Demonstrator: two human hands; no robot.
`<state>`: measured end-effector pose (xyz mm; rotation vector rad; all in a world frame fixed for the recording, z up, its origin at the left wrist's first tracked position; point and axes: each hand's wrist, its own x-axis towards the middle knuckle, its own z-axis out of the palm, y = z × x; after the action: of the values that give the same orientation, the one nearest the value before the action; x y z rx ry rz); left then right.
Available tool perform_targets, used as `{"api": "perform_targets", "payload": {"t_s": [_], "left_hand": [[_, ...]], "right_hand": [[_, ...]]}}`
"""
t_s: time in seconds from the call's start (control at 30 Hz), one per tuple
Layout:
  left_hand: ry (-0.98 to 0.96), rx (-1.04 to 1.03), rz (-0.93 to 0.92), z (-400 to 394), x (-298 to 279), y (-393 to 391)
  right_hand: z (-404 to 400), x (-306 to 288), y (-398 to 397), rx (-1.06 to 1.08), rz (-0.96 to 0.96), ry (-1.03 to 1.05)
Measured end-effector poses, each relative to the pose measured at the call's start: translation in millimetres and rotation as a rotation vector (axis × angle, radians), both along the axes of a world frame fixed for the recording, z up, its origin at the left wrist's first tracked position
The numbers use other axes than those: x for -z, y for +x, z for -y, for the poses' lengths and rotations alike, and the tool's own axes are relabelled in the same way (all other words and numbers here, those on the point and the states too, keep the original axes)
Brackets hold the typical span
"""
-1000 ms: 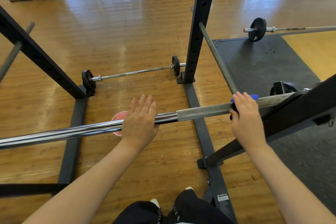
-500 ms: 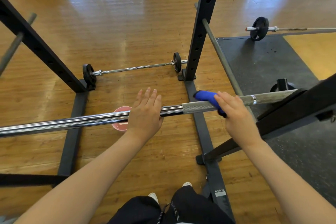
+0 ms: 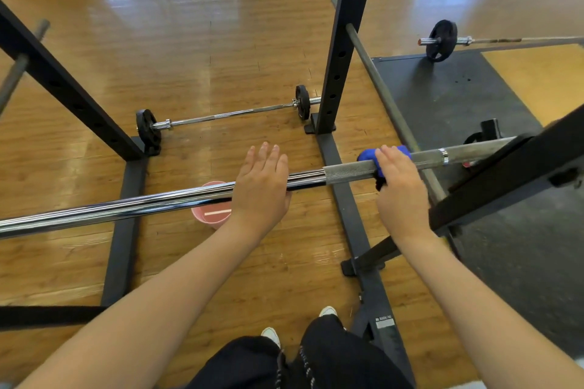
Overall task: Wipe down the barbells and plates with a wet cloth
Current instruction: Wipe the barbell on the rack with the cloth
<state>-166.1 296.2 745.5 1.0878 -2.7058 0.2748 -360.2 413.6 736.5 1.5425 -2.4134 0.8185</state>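
Note:
A chrome barbell (image 3: 132, 207) lies across the rack in front of me, running from lower left to upper right, with a knurled grey section (image 3: 347, 171) near the middle. My left hand (image 3: 262, 186) rests on the smooth part, fingers straight and pointing away. My right hand (image 3: 399, 189) grips a blue cloth (image 3: 366, 156) wrapped around the knurled section. A second barbell (image 3: 234, 114) with small black plates lies on the wooden floor beyond. A third barbell (image 3: 442, 40) with a black plate rests at the far right.
Black rack uprights (image 3: 344, 41) and base rails (image 3: 123, 218) surround me. A pink bucket (image 3: 211, 215) stands on the floor under the bar. A grey safety bar (image 3: 388, 98) slants at right above a black rubber mat (image 3: 458, 98). My legs and shoes show at the bottom.
My right hand slid the blue cloth left along the knurled section, then back a little to the right. My left hand stayed flat on the bar.

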Motion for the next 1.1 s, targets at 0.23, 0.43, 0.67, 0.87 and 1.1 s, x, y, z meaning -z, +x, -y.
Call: {"api": "perform_targets", "payload": {"t_s": [0.23,0.43,0.67,0.87,1.1], "left_hand": [[0.046,0.003,0.049,-2.9,-3.2,3.4],[0.068,0.001,0.045,-2.6,-4.1,1.5],[0.088,0.001,0.038,-1.6,-5.5,0.2],[0.13,-0.042,0.093,-13.3,-12.6,5.8],[0.196,-0.056,0.038,-42.1,-7.7,33.0]], "right_hand": [[-22.2,-10.5,-41.4,-0.065,-0.071,0.044],[-28.0,-15.4,-70.8,0.203,0.059,0.016],[-7.3,0.6,7.6,-0.016,0.062,-0.077],[1.2,-3.7,48.0,-0.137,0.067,-0.018],[-2.4,-7.7,85.3,-0.245,0.035,-0.031]]}}
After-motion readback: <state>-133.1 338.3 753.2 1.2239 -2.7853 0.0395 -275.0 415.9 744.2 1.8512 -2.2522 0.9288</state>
